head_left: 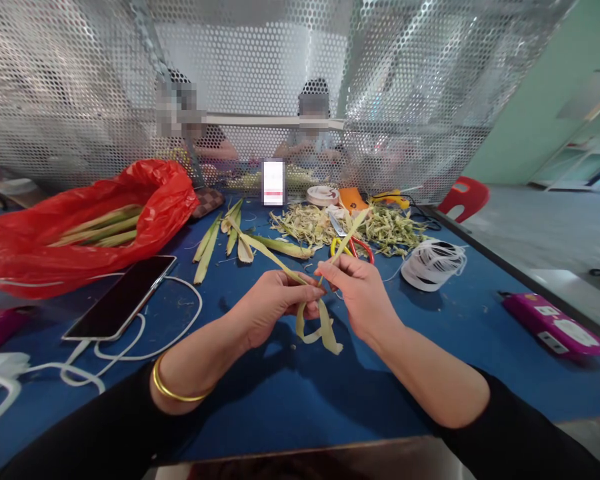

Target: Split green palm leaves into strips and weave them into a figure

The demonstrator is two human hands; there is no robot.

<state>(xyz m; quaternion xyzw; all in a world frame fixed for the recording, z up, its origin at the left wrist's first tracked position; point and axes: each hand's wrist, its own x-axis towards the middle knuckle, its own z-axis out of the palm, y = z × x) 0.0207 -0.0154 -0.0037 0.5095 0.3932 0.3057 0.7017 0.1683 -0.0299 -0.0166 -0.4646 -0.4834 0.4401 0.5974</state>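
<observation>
Nearest the camera: black sleeves [87, 427] are reaching in from 8 and 4 o'clock over the blue surface [290, 417], a gold bangle [180, 395] circling the left wrist. Mid-view, both hands are working close together. Left hand [270, 303] is pinching pale green leaf strips [330, 331], fingers closed narrow; right hand [363, 287] is gripping them too, thumb and fingertips together. The strips are angling out towards 11 and 1 o'clock, with a loop and a loose end hanging below the fingers.

Bearings from the hands:
- 9 o'clock: dark-screened phone [123, 300] lying on the surface, a white cable [199, 300] curling beside it.
- 10 o'clock: red plastic bag [173, 193] gaping, holding long leaves [105, 229].
- 11 o'clock: loose leaves [209, 250] fanning out; bright screen [273, 181] glowing farther off.
- 12 to 2 o'clock: shredded pieces [307, 225] lying in heaps, scissors [364, 251] resting at their near side.
- 2 to 3 o'clock: white spool [425, 270] standing, cord [443, 253] bunching on it.
- 3 o'clock: purple packet [555, 323] lying near the edge.

Beyond perforated metal mesh [260, 73], two people [307, 143] are sitting.
</observation>
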